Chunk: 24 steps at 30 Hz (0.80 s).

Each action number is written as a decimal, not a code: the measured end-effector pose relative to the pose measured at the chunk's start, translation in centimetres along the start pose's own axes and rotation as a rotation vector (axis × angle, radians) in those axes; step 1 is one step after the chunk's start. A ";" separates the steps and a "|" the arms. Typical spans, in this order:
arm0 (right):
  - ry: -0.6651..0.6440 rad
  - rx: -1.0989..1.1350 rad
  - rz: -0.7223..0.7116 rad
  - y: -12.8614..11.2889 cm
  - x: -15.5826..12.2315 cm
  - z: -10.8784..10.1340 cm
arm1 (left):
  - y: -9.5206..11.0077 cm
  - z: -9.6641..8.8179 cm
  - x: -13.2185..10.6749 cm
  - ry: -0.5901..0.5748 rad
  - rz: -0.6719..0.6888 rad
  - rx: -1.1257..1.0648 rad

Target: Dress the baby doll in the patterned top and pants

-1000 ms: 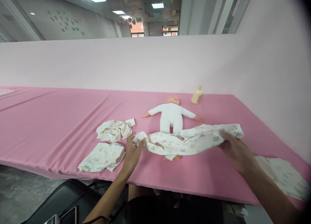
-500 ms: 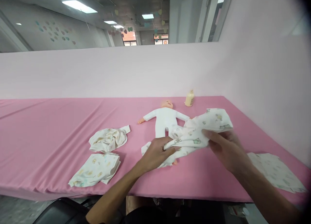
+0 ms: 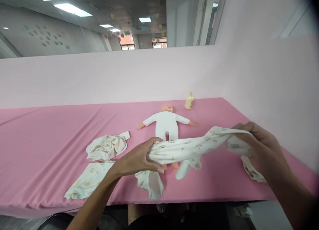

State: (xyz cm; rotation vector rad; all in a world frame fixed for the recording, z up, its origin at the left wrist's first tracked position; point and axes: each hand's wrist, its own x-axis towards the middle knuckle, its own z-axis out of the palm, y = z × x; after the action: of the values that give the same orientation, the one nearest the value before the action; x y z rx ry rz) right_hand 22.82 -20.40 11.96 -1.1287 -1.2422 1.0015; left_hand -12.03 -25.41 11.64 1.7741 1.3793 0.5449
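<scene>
Stretched between my hands is a white baby garment [image 3: 183,149] with small printed figures, held above the table. My left hand [image 3: 142,158] grips its left end, thumb below and fingers above. At the other end, my right hand [image 3: 265,147] has its fingers closed on the cloth, which looks bunched there. Parts of the garment hang down below my left hand and at the middle. Behind it a baby doll [image 3: 166,122] in a white bodysuit lies on its back with arms spread; the garment hides part of its legs.
A pink cloth covers the table [image 3: 57,133]. To the left lie a crumpled printed baby garment [image 3: 107,147] and a folded one [image 3: 88,180]. Another printed cloth [image 3: 251,169] lies partly behind my right arm. A pump bottle [image 3: 189,101] stands near the back wall.
My right hand has moved right, drawing the garment out longer and more level. My left hand has shifted slightly left. Loose parts of the garment now hang lower, and more of the doll shows.
</scene>
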 end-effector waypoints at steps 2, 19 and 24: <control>0.066 0.047 0.030 -1.5 0.1 -0.1 | -0.1 0.3 0.0 0.100 0.048 0.158; -0.237 -0.607 -0.744 3.2 -3.5 6.4 | 1.1 3.8 3.7 0.145 0.042 -1.192; -0.172 -0.569 -0.894 4.4 -5.4 9.1 | 2.5 4.7 2.6 0.062 -0.002 -1.125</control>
State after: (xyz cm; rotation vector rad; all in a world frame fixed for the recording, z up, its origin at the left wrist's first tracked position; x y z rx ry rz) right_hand 13.39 -24.12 6.49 -0.7390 -1.9869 0.0561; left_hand -6.25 -24.71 10.50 0.8287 0.7997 1.1000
